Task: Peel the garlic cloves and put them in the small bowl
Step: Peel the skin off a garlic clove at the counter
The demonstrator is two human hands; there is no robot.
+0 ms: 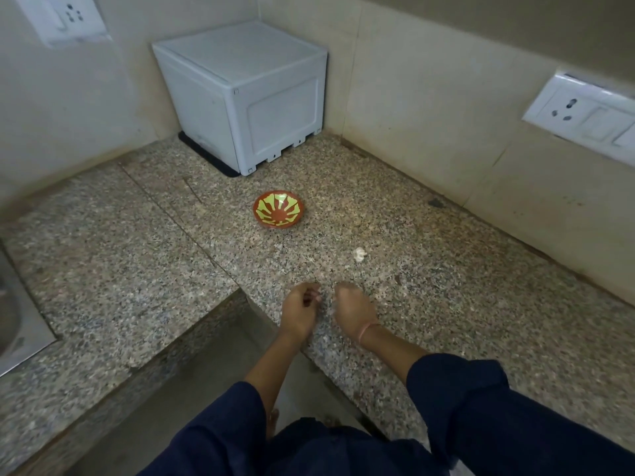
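Small bowl (279, 209): red-brown with a yellow-green ray pattern inside; it stands upright on the bench (429, 276), mouth up.
Bowl contents: no clove shows inside; only the painted pattern is seen.
Garlic piece (359, 254): a small white lump lying on the bench, nearer the person than the small bowl and to its right, apart from it.
Garlic axis: the longer side seems to run from the far side to the near side; the piece is too small to tell which end is the tip, or whether it is peeled.
Left hand (300, 309): nearer the person than the small bowl, over the bench edge; its fingers (311, 297) are curled in toward the thumb, and whether they pinch anything cannot be told.
Right hand (354, 310): just right of the left hand, not touching it, blurred; its fingers (343, 290) are bent downward, and a grasp cannot be told.
Wrist thread (367, 329): a pale band around the right wrist.
White box (240, 94): behind the small bowl in the bench corner, standing on a black mat (206, 156).
Left socket plate (65, 15): on the wall far behind and left of the small bowl.
Right socket plate (580, 115): on the wall to the right of the small bowl.
Sink (10, 314): at the far left edge, well apart from the small bowl.
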